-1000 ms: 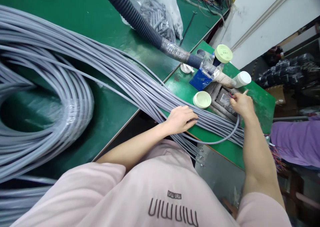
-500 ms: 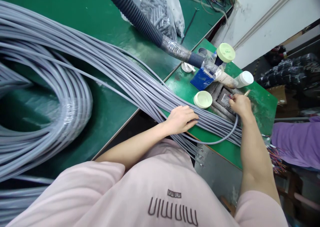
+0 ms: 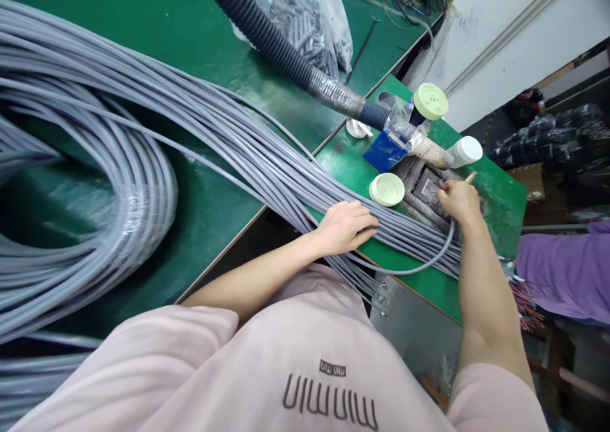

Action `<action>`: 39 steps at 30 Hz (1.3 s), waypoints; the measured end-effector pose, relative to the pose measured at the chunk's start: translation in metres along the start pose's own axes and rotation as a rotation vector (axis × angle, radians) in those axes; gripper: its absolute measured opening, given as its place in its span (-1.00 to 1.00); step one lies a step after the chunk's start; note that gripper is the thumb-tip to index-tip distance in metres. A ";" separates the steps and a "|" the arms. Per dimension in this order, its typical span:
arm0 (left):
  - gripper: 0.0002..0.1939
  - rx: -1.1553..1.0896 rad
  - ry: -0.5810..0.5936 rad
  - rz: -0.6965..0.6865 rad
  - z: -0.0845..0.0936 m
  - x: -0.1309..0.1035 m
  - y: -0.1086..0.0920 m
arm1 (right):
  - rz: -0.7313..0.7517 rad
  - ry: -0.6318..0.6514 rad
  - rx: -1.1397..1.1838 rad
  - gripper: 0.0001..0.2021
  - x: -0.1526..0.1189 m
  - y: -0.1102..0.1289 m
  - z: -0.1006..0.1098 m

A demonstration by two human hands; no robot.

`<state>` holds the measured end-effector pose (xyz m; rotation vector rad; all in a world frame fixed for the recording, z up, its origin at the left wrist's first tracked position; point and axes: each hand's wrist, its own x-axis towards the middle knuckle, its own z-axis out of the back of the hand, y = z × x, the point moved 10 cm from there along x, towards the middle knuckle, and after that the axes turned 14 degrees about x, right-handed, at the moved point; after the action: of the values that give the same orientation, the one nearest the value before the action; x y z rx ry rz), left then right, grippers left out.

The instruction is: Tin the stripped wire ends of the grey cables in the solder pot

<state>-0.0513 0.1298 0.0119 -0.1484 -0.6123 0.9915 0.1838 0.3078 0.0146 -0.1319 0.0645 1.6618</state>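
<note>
Long grey cables run in a thick bundle from the upper left across the green table. My left hand lies on the bundle, its fingers curled over the cables. At the right, my right hand is closed on the end of one grey cable, which loops back below the hand. Small coloured wire tips stick out from its fingers over a dark pot with a shiny square surface. An open pale green jar stands left of the pot.
A ribbed black hose ends by a blue block behind the pot. Near it stand a white container and a green-lidded jar. A plastic bag lies at the back. A person's purple sleeve shows at right.
</note>
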 end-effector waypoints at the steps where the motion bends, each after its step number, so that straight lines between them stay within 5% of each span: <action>1: -0.70 0.003 0.006 0.000 -0.001 0.000 0.000 | 0.001 -0.004 0.006 -0.69 0.000 0.000 0.000; 8: -0.68 0.003 0.006 0.002 -0.002 0.000 0.001 | 0.065 -0.190 0.253 -0.79 -0.025 -0.009 0.035; 11: -0.69 -0.008 -0.010 0.000 0.000 -0.001 0.002 | 0.128 -0.297 0.697 -0.83 -0.054 -0.013 0.053; 15: -0.74 -0.121 -0.047 0.049 0.005 0.000 0.003 | 0.098 -0.287 1.388 -0.82 -0.095 -0.009 0.046; 18: -0.77 -0.466 -0.106 0.212 0.005 0.003 0.006 | 0.069 -0.245 1.705 -0.82 -0.123 0.017 0.034; 22: -0.65 -1.195 -0.083 0.484 -0.027 0.009 -0.009 | 0.063 -0.147 1.900 -0.82 -0.150 0.067 0.014; 25: -0.60 -1.522 -0.098 0.531 -0.040 0.015 -0.031 | 0.057 -0.096 1.914 -0.83 -0.163 0.097 0.001; 29: -0.70 -1.634 -0.171 0.662 -0.044 0.011 -0.030 | 0.085 -0.093 1.840 -0.82 -0.171 0.110 -0.003; 31: -0.71 -1.667 -0.176 0.739 -0.048 0.006 -0.026 | 0.111 -0.172 1.669 -0.81 -0.169 0.096 0.006; 35: -0.72 -1.702 -0.144 0.793 -0.054 0.003 -0.021 | 0.024 -0.681 1.130 -0.74 -0.168 0.023 0.045; 37: -0.72 -1.704 -0.135 0.790 -0.055 0.003 -0.021 | 0.017 -0.758 0.881 -0.74 -0.167 0.005 0.054; 39: -0.71 -1.701 -0.131 0.795 -0.056 0.004 -0.020 | 0.091 -0.704 0.800 -0.69 -0.166 0.006 0.052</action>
<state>-0.0044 0.1303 -0.0243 -1.9510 -1.4458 0.9531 0.1906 0.1499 0.0870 1.0631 0.1947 1.5739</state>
